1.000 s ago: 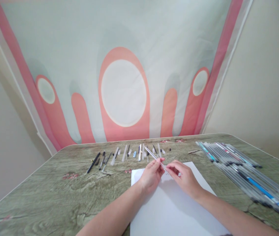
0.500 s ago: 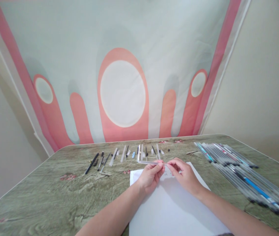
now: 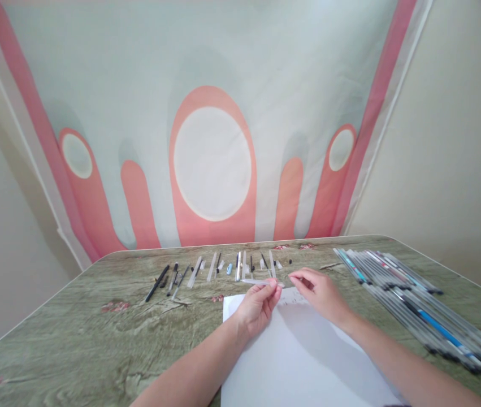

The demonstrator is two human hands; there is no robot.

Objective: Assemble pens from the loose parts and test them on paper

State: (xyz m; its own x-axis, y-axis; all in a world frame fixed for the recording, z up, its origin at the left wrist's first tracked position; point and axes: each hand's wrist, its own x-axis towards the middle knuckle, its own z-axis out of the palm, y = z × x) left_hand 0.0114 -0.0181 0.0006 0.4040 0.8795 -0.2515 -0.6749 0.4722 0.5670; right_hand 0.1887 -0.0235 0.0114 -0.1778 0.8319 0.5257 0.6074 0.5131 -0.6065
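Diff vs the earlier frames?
Right hand let go of the clear tube and moved off right; can't tell if its fingertips hold something small. The tube's far end swung left, now nearly crosswise, in the left hand alone. Paper, pen parts and pens stayed put.

Printed cloth (image 3: 138, 62) behind a wood-patterned table (image 3: 66, 333)
Coral arches (image 3: 290, 198) and white ovals (image 3: 212, 164) fill the pale cloth between pink borders (image 3: 386, 85); plain walls (image 3: 447, 141) flank it; reddish flowers (image 3: 115, 306) dot the table.

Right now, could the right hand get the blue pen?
Probably yes: the blue pen lies uncovered among grey pens, and nothing seems to stand between it and the right hand.
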